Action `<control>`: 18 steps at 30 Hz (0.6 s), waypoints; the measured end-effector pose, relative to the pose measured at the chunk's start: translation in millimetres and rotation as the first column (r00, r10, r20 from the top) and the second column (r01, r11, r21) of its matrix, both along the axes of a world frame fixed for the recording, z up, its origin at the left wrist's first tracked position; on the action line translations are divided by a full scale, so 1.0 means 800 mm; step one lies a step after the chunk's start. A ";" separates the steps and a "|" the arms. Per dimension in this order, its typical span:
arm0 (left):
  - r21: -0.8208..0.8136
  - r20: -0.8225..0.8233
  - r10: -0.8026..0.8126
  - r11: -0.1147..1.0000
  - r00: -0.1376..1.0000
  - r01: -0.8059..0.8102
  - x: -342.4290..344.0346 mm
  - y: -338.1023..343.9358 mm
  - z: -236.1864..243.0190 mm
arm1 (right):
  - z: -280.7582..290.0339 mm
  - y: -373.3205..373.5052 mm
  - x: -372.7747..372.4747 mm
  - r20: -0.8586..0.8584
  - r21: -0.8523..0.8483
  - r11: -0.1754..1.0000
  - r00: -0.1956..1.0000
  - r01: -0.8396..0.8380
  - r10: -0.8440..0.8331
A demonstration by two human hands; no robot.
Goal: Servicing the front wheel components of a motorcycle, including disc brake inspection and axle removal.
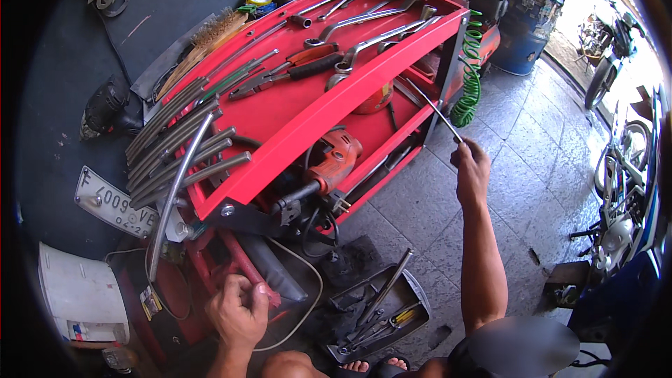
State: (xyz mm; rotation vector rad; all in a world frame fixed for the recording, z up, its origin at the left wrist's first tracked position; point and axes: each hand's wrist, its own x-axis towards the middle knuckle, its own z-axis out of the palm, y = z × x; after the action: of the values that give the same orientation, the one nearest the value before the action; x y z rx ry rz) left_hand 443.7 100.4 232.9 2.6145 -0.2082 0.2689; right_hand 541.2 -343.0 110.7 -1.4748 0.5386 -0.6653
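Observation:
My right hand (470, 164) is raised at the right of the red tool cart (336, 115), its fingers closed on a thin metal rod (437, 112). The rod's far tip points up and left toward the cart's side; its near end is hidden in my grip. Low at the left, my left hand (238, 310) has its fingers curled and thumb pressed in, beside a red metal bar (241, 262). Whatever it may hold is hidden. Pliers (266, 80), wrenches (378, 40) and a bundle of metal bars (182, 147) lie on the cart's top.
An orange power drill (336, 157) sits on the cart's lower shelf. A dark tray of tools (420, 315) is on the floor near my feet. A green coiled hose (469, 91) hangs beyond the cart. Motorcycles (619, 203) stand at the right.

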 end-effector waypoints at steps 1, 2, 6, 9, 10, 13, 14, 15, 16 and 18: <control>-0.002 0.000 -0.008 1.000 1.000 0.008 -0.001 -0.001 0.000 | -0.004 0.000 -0.015 0.000 -0.002 1.000 1.000 0.008 -0.008; 0.008 0.005 -0.003 1.000 1.000 0.003 0.000 -0.001 -0.001 | -0.009 -0.001 -0.030 0.020 0.036 0.999 1.000 -0.013 0.012; 0.008 0.058 -0.032 0.999 0.998 0.031 -0.001 -0.013 0.001 | -0.016 0.004 -0.080 0.090 0.131 0.990 0.995 -0.051 0.040; -0.016 0.102 -0.065 0.998 0.993 0.067 -0.003 -0.018 -0.002 | -0.012 0.006 -0.114 0.108 0.133 0.991 0.994 -0.029 0.015; 0.003 0.111 -0.059 0.998 0.992 0.059 -0.005 -0.018 -0.001 | -0.009 0.006 -0.127 0.107 0.119 0.993 0.994 -0.012 -0.001; 0.019 0.099 -0.058 0.998 0.993 0.057 -0.007 -0.013 -0.003 | -0.009 0.006 -0.162 0.030 0.051 0.997 0.998 0.050 -0.052; 0.012 0.130 -0.079 0.997 0.988 0.078 -0.006 -0.007 -0.004 | -0.007 0.003 -0.176 0.032 -0.038 0.997 0.997 0.065 -0.064; 0.013 0.157 -0.091 0.996 0.983 0.090 -0.010 -0.002 -0.004 | -0.002 0.004 -0.191 0.025 -0.079 0.994 0.997 0.074 -0.072; -0.063 0.138 -0.090 0.993 0.986 0.099 -0.013 0.000 -0.002 | 0.002 0.006 -0.212 -0.010 -0.097 0.993 0.997 0.071 -0.072; -0.063 0.118 -0.137 0.987 0.984 0.145 -0.009 0.002 -0.003 | 0.023 0.002 -0.257 -0.084 -0.161 0.983 0.991 0.088 -0.102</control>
State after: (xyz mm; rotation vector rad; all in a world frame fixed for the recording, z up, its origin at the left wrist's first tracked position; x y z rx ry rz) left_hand 436.7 102.4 230.7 2.5013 -0.4136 0.3685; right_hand 335.5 -341.2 128.8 -1.6411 0.6429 -0.7308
